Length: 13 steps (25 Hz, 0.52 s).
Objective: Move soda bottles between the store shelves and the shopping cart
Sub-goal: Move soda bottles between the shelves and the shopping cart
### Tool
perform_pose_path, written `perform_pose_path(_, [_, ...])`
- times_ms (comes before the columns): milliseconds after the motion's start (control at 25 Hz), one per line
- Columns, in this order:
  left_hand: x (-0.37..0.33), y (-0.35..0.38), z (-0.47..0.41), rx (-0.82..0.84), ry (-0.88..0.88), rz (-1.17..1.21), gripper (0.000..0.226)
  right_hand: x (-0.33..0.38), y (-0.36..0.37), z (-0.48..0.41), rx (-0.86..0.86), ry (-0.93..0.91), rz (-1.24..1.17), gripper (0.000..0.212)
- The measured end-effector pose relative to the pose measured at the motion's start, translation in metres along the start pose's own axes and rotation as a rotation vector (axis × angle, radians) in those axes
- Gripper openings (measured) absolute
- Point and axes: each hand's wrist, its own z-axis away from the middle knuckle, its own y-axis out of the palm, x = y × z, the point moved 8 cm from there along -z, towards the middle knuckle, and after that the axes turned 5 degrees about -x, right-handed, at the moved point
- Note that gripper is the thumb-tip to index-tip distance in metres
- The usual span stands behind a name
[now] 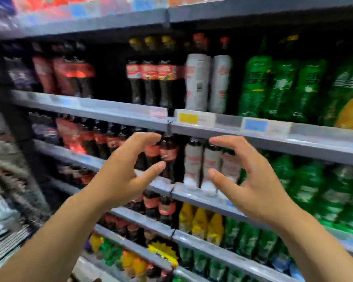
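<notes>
Frame is motion-blurred, labels unreadable. Both hands raised in front of the store shelves (118, 110), neither holding anything.

Left hand (124, 169): fingers spread and curved, thumb apart from the rest, a half-formed claw around empty air. It sits in front of the dark cola bottles with red labels (167, 153) on the second shelf from the visible top; not touching them as far as I can tell.

Right hand (251, 180): same pose, fingers curled and loose, thumb out. It's in front of the white-sleeved bottles (193, 163) on that same shelf level, just beside them. Contact can't be confirmed through the blur.

Bottles:
- Upper shelf: dark cola with red label bands and yellow caps (150, 78), then two tall white-wrapped bottles with red caps (198, 82), barcode visible on one; green bottles (281, 88) to the right, all upright.
- Hand-level shelf: smaller cola bottles, white-sleeved ones with dark caps, more green further right.
- Lower shelves: yellow bottles (200, 222), green ones beside them, more red-label cola to the left.

Shelf edges are grey with price tags: a yellow one (189, 118) and a blue one (255, 125) on the rail just above the hands.

Cart isn't identifiable; left edge is a grey smear.
</notes>
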Motion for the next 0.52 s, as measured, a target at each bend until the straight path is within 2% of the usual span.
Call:
perform_pose_path(200, [0.077, -0.093, 0.073, 0.004, -0.066, -0.062, 0.056, 0.056, 0.129, -0.001, 0.090, 0.050, -0.124, 0.041])
perform_pose_path(520, [0.189, -0.226, 0.180, -0.097, -0.286, -0.154, 0.058, 0.126, 0.333, -0.018, 0.300, -0.016, -0.312, 0.045])
